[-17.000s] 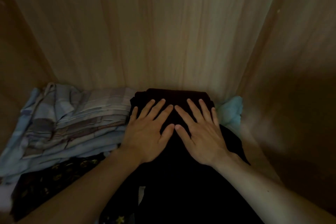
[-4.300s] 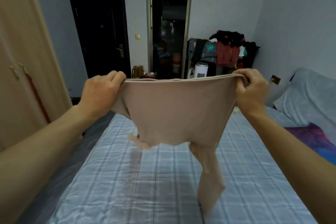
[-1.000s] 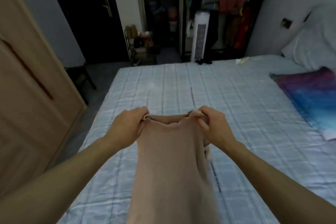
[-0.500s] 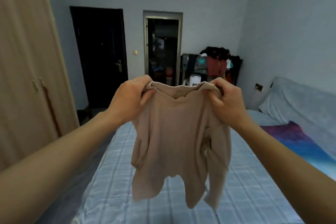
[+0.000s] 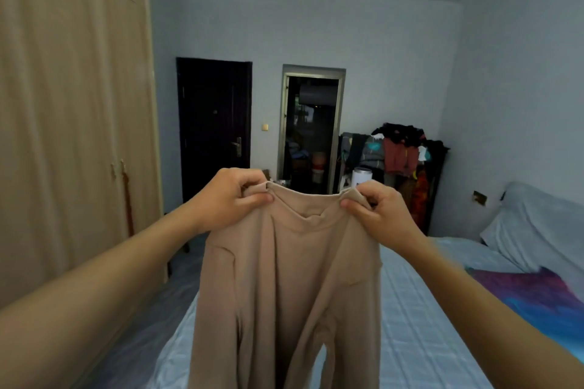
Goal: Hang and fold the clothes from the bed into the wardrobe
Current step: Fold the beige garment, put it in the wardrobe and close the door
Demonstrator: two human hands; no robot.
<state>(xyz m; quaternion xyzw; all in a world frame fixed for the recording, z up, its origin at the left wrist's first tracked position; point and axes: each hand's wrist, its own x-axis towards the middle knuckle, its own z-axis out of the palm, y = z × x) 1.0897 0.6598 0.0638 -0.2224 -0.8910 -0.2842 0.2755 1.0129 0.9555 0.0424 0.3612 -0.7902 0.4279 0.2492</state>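
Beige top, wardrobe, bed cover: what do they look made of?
Top: soft matte knit, probably cotton jersey; it drapes limply and creases where pinched.
Wardrobe: light wood-grain panel, likely laminate or veneer; flat, low sheen.
Bed cover: thin pale-blue checked fabric, slight sheen; fibre unclear.

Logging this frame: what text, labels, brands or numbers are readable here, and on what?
No text is readable.
White appliance in the background: small dark mark, too blurred to read.
Beige top, gripped by the left hand and right hand: no print shows.
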